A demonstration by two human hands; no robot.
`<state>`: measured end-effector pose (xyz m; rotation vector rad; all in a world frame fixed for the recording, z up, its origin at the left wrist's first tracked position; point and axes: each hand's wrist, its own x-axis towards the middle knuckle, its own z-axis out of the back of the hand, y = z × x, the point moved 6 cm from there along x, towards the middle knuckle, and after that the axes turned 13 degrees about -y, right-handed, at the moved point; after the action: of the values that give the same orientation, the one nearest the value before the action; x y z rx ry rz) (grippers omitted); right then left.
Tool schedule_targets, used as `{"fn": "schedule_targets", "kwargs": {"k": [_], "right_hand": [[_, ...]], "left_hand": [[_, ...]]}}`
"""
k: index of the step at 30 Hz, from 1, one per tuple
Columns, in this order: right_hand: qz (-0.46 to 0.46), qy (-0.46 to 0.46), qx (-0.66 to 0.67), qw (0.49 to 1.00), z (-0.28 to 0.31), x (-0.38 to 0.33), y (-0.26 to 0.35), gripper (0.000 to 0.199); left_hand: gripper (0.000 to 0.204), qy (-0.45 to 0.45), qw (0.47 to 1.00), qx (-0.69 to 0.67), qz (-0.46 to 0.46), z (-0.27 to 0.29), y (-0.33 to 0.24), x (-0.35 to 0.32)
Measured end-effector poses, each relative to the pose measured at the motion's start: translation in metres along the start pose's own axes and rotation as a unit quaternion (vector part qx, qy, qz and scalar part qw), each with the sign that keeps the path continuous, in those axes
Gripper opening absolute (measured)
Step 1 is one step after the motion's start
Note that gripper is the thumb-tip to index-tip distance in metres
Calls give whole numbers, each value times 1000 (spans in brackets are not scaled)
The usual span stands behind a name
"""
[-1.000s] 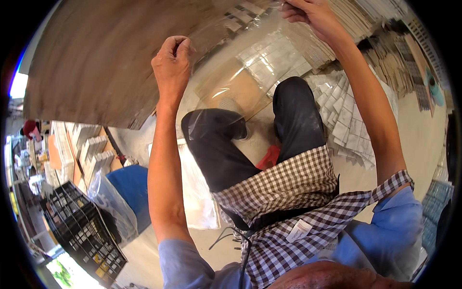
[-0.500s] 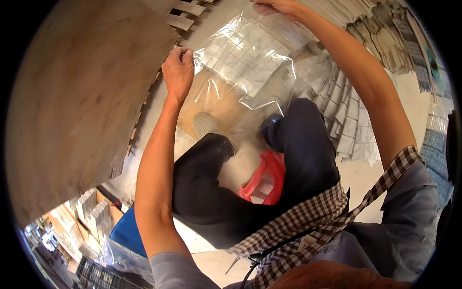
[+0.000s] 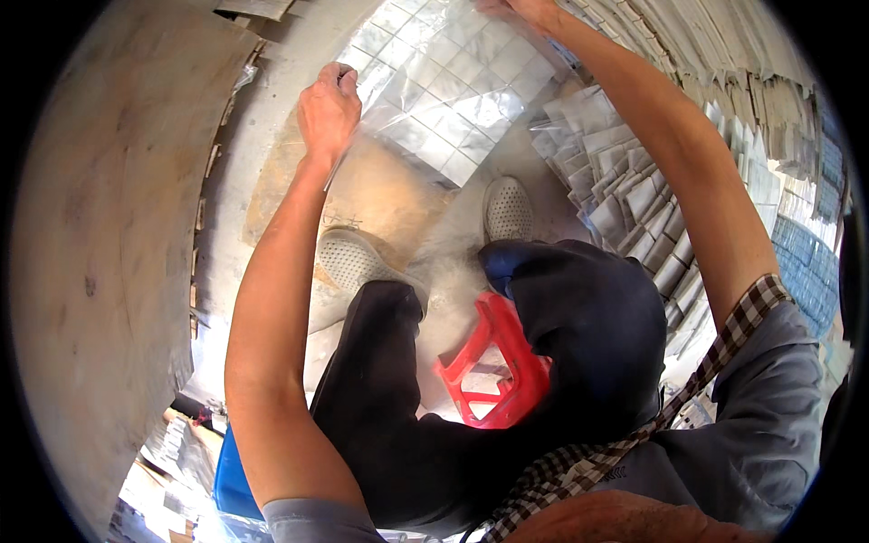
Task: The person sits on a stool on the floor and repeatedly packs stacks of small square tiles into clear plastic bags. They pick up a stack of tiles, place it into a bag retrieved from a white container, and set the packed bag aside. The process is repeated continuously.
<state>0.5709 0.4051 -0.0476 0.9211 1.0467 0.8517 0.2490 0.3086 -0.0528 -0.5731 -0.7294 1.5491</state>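
One sheet of silvery mosaic tiles point(image 3: 448, 86) is in your hands, its small squares set in a diagonal grid, held out flat ahead of your knees and above the floor point(image 3: 272, 118). Your left hand point(image 3: 328, 110) is clenched on the sheet's near left corner, fingers point(image 3: 342, 80) curled over the edge. Your right hand point(image 3: 516, 9) sits at the far right corner, at the very top of the frame; it touches the sheet, but you cannot tell how its fingers are set, as most of it is cut off.

Below the sheet: a brown board point(image 3: 362, 195) flat on the floor, with your two pale mesh shoes point(image 3: 507, 210) at its near edge. You sit on a red plastic stool point(image 3: 493, 371), dark trousers either side. To your right, stacked tile sheets point(image 3: 625, 190) fan out in overlapping rows. To your left, a big curved plywood panel point(image 3: 100, 253) fills the side.
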Motion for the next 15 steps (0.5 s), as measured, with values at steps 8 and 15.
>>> {"fn": "schedule_targets", "kwargs": {"k": [8,15], "right_hand": [[-24,69,-54,996,18,14,-15,22],[7,57,-84,995,25,32,-24,20]], "left_hand": [[18,20,996,33,-80,-1,-48,-25],[21,142,984,-111,13,-16,-90,-43]]}}
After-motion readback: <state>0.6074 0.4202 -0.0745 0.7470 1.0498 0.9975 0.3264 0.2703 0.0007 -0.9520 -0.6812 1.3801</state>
